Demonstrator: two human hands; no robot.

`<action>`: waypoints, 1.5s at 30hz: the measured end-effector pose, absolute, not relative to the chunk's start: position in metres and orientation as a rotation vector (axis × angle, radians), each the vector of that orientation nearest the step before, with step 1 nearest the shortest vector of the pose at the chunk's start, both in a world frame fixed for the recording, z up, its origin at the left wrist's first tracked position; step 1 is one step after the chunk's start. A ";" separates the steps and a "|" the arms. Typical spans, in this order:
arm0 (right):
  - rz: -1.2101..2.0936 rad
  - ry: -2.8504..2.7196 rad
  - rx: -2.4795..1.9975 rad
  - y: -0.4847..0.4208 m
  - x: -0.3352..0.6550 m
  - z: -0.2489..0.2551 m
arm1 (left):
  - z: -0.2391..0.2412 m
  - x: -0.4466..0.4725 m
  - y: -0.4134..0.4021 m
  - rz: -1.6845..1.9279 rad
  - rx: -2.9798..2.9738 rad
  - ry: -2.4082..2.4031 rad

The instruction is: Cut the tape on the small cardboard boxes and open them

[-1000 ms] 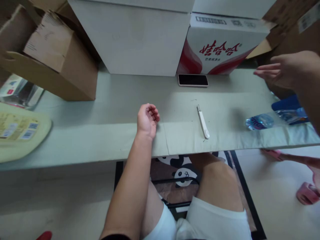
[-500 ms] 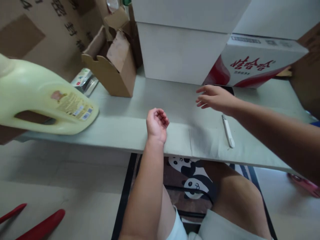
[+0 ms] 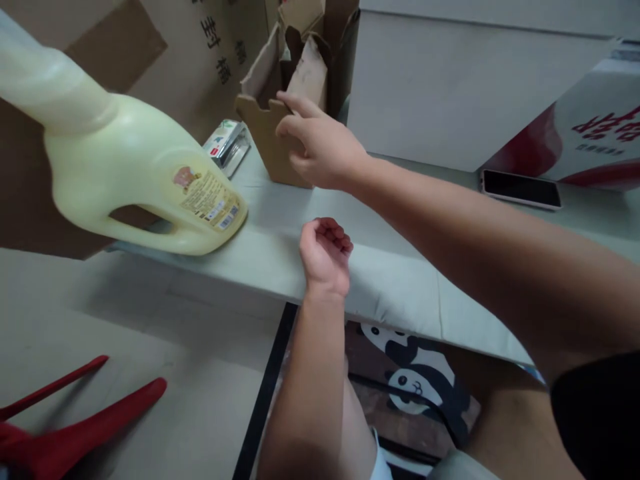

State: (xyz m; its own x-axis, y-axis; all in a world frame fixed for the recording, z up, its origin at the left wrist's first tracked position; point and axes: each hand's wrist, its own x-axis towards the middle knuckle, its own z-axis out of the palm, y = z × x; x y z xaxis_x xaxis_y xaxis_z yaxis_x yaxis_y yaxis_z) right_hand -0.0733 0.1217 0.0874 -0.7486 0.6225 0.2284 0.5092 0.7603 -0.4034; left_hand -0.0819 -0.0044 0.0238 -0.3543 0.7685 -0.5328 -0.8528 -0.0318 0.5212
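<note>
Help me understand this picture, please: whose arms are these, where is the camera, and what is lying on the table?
The camera sits on a person's head and looks forward and down, so both arms belong to that person; no machine is involved. The right hand reaches across to a small open cardboard box and its fingers touch the box's front edge. The left hand rests on the pale table, loosely curled and holding nothing. On the table's left lies a large pale yellow jug on its side, with a small packet behind it. To the right, a dark phone lies flat before a white and red carton. Below, a panda rug covers the floor.
</note>
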 end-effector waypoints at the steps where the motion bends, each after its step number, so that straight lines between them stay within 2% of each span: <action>1: 0.425 -2.633 -0.892 0.126 -0.077 0.085 | 0.024 -0.081 -0.004 1.684 -0.124 0.951; 6: 0.320 -2.543 -0.932 0.122 -0.054 0.078 | 0.026 -0.078 -0.004 1.745 -0.106 0.994; 10: 0.370 -2.345 -0.800 0.074 0.025 0.083 | 0.024 -0.084 -0.008 2.120 -0.157 1.243; 13: 0.260 -2.124 -0.693 0.018 0.103 0.083 | 0.025 -0.088 -0.012 2.324 -0.018 1.366; 17: 0.206 -2.133 -0.722 -0.052 0.186 0.071 | 0.029 -0.076 -0.015 2.172 0.415 1.269; 21: 0.189 -2.074 -0.939 -0.089 0.226 0.056 | 0.034 -0.050 -0.016 1.935 0.792 1.089; 27: 0.246 -1.873 -0.876 -0.082 0.242 0.037 | 0.037 -0.023 -0.007 2.005 0.817 1.079; 30: 0.286 -1.722 -0.972 -0.073 0.237 0.025 | 0.036 -0.018 0.002 2.107 0.862 0.970; 35: 0.193 -1.558 -1.098 -0.067 0.225 0.006 | 0.035 -0.003 0.011 2.300 0.805 1.108; 38: 0.245 -1.429 -1.044 -0.065 0.224 -0.002 | 0.037 0.007 0.011 2.275 0.776 1.147; 42: 0.488 -1.486 -0.942 -0.066 0.225 -0.012 | 0.040 0.014 0.009 2.173 0.866 1.039; 45: 0.565 -1.504 -0.896 -0.070 0.222 -0.019 | 0.040 0.012 0.004 2.063 0.960 1.169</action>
